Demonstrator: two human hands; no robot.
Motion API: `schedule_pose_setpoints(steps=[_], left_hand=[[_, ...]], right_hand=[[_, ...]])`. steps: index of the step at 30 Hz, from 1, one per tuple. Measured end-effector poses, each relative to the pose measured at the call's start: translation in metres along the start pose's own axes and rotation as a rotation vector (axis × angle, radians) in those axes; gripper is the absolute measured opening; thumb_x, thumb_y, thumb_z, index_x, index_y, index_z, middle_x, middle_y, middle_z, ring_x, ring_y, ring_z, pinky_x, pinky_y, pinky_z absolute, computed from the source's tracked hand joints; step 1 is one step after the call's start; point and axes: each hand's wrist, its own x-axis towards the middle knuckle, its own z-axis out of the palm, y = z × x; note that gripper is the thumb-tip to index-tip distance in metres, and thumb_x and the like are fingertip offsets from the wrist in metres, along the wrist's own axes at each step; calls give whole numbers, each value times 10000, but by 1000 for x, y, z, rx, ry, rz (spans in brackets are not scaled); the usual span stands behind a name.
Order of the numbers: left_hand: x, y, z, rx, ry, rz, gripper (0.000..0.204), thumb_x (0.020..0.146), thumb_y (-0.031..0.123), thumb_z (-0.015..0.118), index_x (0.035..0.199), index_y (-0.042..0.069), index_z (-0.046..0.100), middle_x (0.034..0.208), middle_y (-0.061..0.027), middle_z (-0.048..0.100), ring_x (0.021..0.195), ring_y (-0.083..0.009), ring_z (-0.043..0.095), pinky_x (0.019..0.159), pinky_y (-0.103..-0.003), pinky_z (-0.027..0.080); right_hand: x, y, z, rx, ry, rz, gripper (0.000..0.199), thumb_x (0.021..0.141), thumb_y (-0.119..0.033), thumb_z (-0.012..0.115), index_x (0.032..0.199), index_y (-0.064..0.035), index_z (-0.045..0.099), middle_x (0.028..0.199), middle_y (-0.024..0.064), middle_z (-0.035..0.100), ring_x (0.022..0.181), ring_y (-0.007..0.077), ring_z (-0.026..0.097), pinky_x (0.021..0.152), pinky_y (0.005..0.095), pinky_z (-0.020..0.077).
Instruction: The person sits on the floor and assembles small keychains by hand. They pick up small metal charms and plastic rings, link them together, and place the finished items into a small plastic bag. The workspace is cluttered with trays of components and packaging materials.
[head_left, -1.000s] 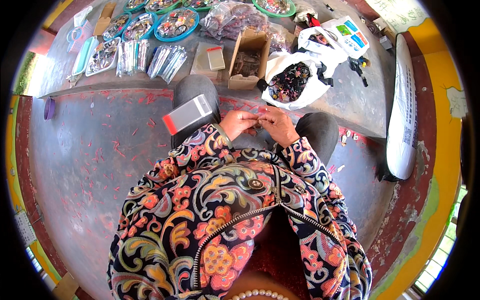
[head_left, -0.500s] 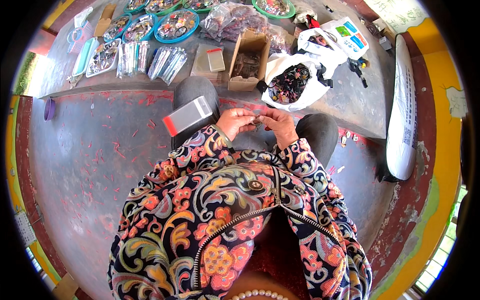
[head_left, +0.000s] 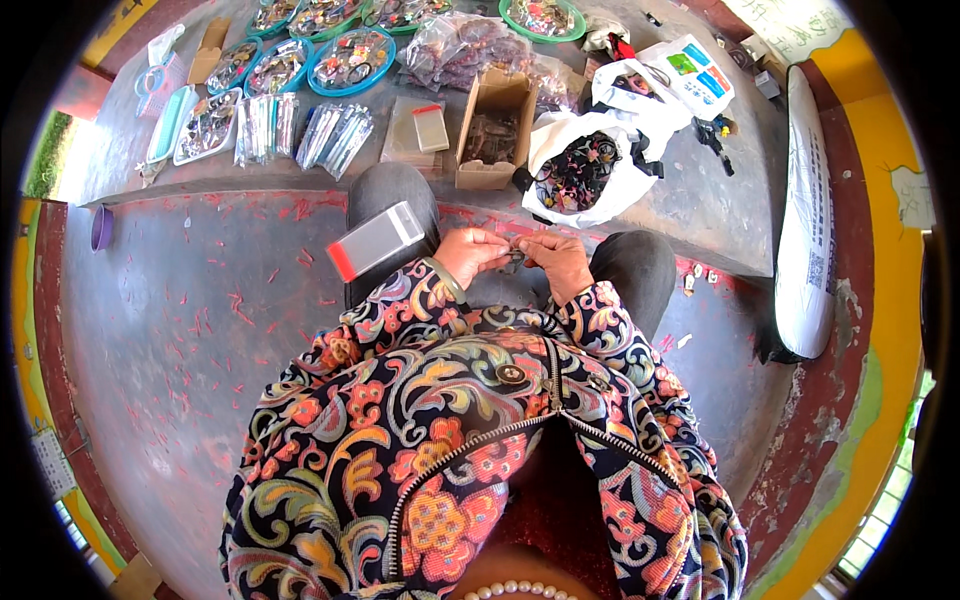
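Note:
Both hands meet over my lap, fingertips nearly touching. A small dark item [head_left: 516, 256], too small to name, sits between them. My left hand [head_left: 470, 255] is closed in a pinch at its left side. From the right, my right hand [head_left: 558, 262] pinches the same item with thumb and forefinger. On my left thigh lies a stack of clear plastic bags [head_left: 378, 240] with a red edge. Straight ahead on the raised ledge stands an open cardboard box [head_left: 484, 172] with brownish pieces inside. Beside it, a white plastic bag [head_left: 612, 200] holds dark hair ties with colourful bits.
Along the ledge [head_left: 300, 177] stand round baskets [head_left: 350, 88] of small packets, a white tray [head_left: 236, 140], bundles of slim packets [head_left: 335, 132] and clear bags of reddish-brown pieces [head_left: 465, 50]. A purple bowl [head_left: 101, 228] is on the floor at left. A long white sack [head_left: 808, 220] leans at right.
My hands stay together over my lap with only slight finger shifts around the small dark item. The surroundings have shifted a little in view.

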Motion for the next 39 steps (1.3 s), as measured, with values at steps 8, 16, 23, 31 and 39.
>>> schedule_pose_setpoints(steps=[8,16,23,31,39], left_hand=[[-5,11,12,19,1,-13,144,818,39,533,926,-52,560,907,-110,587,816,-177,583,741,-287,501],[-3,8,7,-48,5,-39,152,817,64,549,920,-46,568,908,-106,594,814,-163,582,736,-262,499],[0,4,6,-107,23,-38,139,815,65,554,892,-49,568,889,-106,593,803,-160,581,718,-248,501],[-2,5,4,-137,56,-86,152,806,71,569,904,-45,556,879,-98,588,755,-154,584,686,-238,509],[-1,6,2,-250,7,-87,165,816,36,534,934,-79,546,949,-142,578,871,-195,574,791,-256,485]], right_hand=[[1,5,-4,72,-38,21,136,769,-86,617,824,37,633,795,60,600,681,116,536,618,223,428],[0,1,-6,82,-24,64,119,769,-94,618,822,13,627,728,30,605,659,99,528,617,216,419],[4,4,-11,-54,-26,110,162,751,-153,638,786,3,619,708,24,598,626,86,525,559,228,415],[4,8,-16,-1,-97,118,112,749,-122,639,773,-16,615,679,12,583,595,86,497,552,217,391],[7,11,-19,-35,-144,156,111,761,-122,630,790,-16,616,690,20,588,598,88,497,559,211,385]])
